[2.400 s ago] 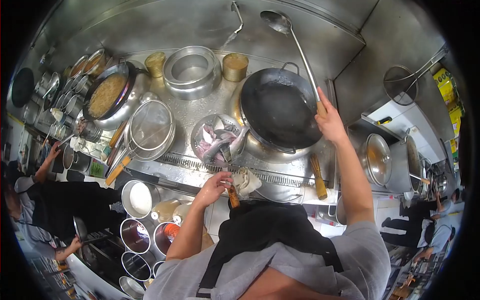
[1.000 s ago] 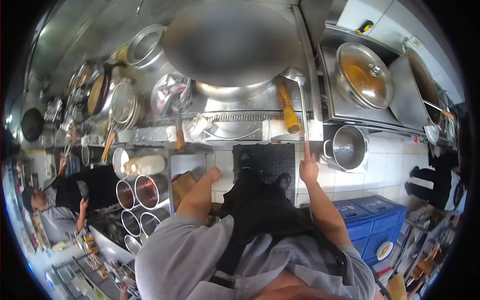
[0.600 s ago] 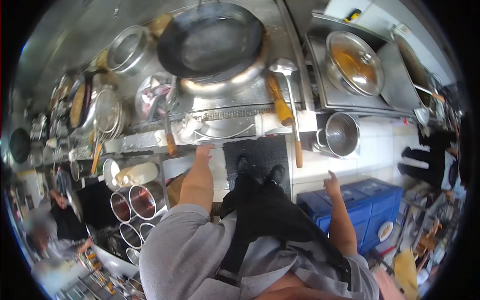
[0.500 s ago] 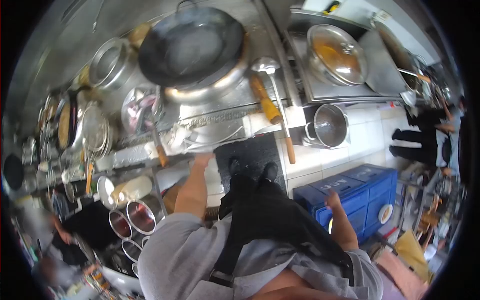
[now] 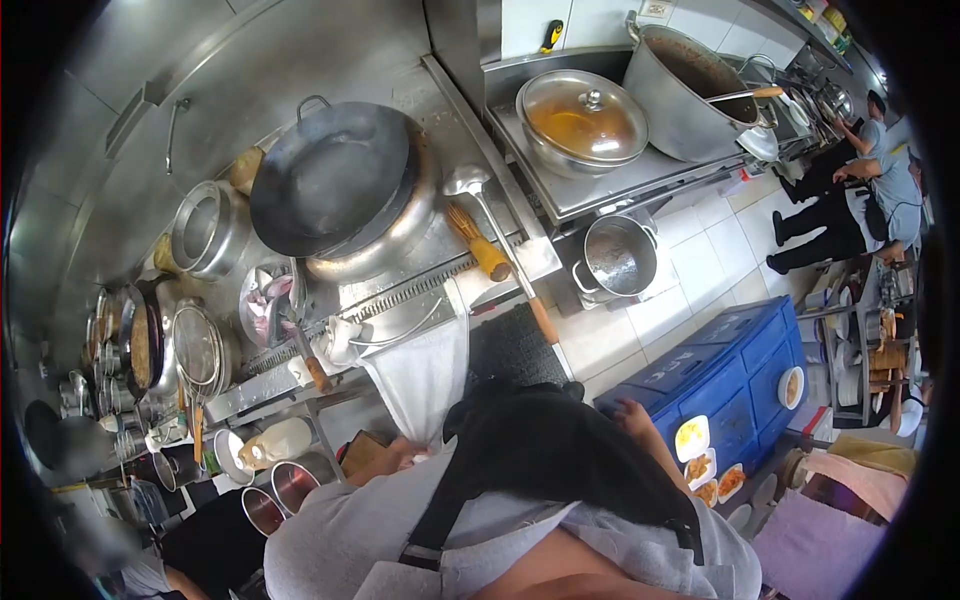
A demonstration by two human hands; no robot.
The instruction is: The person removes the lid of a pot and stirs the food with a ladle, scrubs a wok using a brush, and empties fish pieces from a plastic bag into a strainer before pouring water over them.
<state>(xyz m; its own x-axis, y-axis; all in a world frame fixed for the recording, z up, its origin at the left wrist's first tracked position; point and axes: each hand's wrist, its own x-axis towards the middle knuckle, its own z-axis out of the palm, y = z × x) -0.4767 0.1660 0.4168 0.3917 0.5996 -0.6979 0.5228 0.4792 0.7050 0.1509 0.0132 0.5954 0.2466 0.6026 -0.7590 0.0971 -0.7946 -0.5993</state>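
Fingers closed, my left hand [image 5: 403, 455] grips the lower end of a white cloth [image 5: 422, 370], which stretches up to the counter's front edge. My right hand [image 5: 632, 417] holds nothing, its fingers apart beside the blue bin [image 5: 700, 370]. On the counter, a ladle [image 5: 490, 210] lies with its wooden handle past the edge, next to a bamboo brush [image 5: 480, 245]. Further back sits a black wok [image 5: 335, 185]. Fish pieces [image 5: 265, 300] fill a strainer bowl left of it, near a wooden-handled tool [image 5: 308, 360].
A lidded pot [image 5: 583, 120] and a large stockpot [image 5: 690, 95] stand on the right-hand stove. Below them is a steel pot [image 5: 620, 257]. Small food dishes [image 5: 700, 465] are near the bin. Co-workers [image 5: 850, 190] stand at the far right; others are at lower left.
The view has swung rightward. My right hand has let go of the ladle, which now lies on the counter. My left hand has taken hold of the white cloth, now pulled down past the counter edge.
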